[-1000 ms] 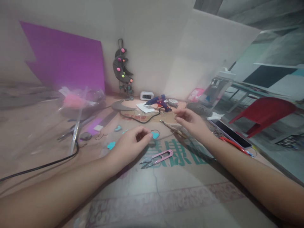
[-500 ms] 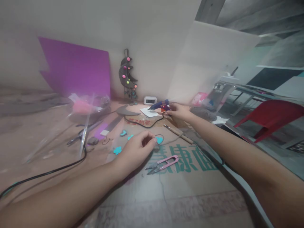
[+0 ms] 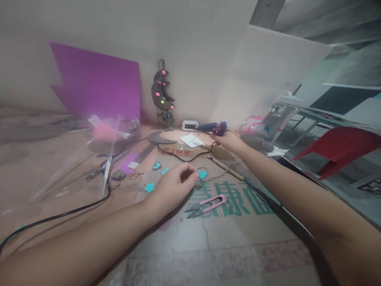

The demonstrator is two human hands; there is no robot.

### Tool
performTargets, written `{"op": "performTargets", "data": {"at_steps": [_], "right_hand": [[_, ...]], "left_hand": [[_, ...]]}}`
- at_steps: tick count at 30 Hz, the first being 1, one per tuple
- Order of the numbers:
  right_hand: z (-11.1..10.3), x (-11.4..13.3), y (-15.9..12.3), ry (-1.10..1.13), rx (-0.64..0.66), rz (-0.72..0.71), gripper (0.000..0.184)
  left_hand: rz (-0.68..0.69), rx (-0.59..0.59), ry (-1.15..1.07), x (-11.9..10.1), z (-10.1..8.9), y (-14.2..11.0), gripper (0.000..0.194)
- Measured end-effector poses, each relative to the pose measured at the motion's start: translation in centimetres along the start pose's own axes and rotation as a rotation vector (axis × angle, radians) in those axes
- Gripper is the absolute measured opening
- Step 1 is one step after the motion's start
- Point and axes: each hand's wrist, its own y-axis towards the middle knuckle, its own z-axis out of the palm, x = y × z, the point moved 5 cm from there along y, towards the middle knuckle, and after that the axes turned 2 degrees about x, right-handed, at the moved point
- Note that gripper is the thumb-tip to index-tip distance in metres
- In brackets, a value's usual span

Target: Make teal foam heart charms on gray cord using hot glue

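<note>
Cluttered tabletop (image 3: pixel 68 182) under left hand (image 3: pixel 174 184) and right hand (image 3: pixel 229 141)
The right hand grips the glue gun (image 3: pixel 212 128) at the far side, near the clock (image 3: pixel 189 126); snips (image 3: pixel 219 200) lie near the left hand, which pinches a blue piece (image 3: pixel 203 174)

The left forearm (image 3: pixel 98 234) slants inward, its left hand (image 3: pixel 172 184) curled, thumb and fingertips pinched. The right arm (image 3: pixel 291 186) extends farther forward, right hand (image 3: pixel 230 142) gripping.

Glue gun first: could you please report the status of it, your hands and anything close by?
Right hand gripping glue gun. Left hand pinching blue piece. Pink snips lying close to left hand.
</note>
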Motion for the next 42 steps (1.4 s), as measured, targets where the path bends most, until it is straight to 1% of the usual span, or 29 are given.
{"op": "performTargets", "data": {"at_steps": [3,6,7,9,11,12,15,17,19,21,23,25,29,35,42], "right_hand": [[-1.8,1.0,-3.0,0.084,-0.019,-0.018,0.027],[-3.0,1.6,-7.0,0.179,-0.045,-0.060,0.030],[-3.4,1.6,-8.4,0.254,-0.072,-0.096,0.029],[-3.6,1.1,-10.9,0.335,-0.094,-0.127,0.027],[-3.3,0.3,-12.8,0.358,-0.069,-0.151,0.027],[-3.1,-0.2,-13.6,0.343,-0.061,-0.136,0.028],[-2.6,-1.0,-15.2,0.204,-0.036,-0.097,0.027],[-2.7,-0.7,-15.8,0.149,-0.034,-0.120,0.023],[-2.7,0.1,-16.3,0.152,-0.013,-0.173,0.018],[-2.5,0.8,-16.6,0.167,0.039,-0.223,0.015],[-2.3,1.2,-16.8,0.191,0.084,-0.247,0.017],[-2.0,1.2,-16.8,0.217,0.119,-0.230,0.020],[-1.6,1.1,-16.6,0.220,0.165,-0.169,0.020],[-1.7,1.1,-16.4,0.191,0.125,-0.195,0.019],[-1.5,1.0,-16.3,0.194,0.127,-0.194,0.018]], "left_hand": [[-0.001,-0.006,0.009,0.0,-0.1,0.0,0.022],[-0.004,-0.029,0.027,0.1,-0.3,0.0,0.022],[-0.004,-0.035,0.027,0.1,-0.4,0.0,0.023],[0.002,-0.041,0.019,0.2,-0.5,0.0,0.023],[0.005,-0.044,0.012,0.3,-0.5,0.0,0.022],[0.004,-0.047,0.008,0.3,-0.5,0.0,0.021],[-0.017,-0.058,-0.007,0.6,-0.6,-0.1,0.020],[-0.033,-0.060,-0.012,0.8,-0.7,-0.2,0.020],[-0.041,-0.065,-0.003,0.8,-0.8,-0.2,0.021],[-0.036,-0.070,0.013,0.6,-0.8,-0.2,0.022],[-0.023,-0.078,0.030,0.4,-0.9,-0.2,0.023],[-0.013,-0.075,0.046,0.1,-0.8,-0.3,0.023],[-0.014,-0.077,0.064,-0.2,-0.8,-0.5,0.023],[0.003,-0.089,0.059,-0.1,-1.0,-0.5,0.023],[-0.002,-0.094,0.037,-0.3,-0.9,-0.4,0.026]]}}
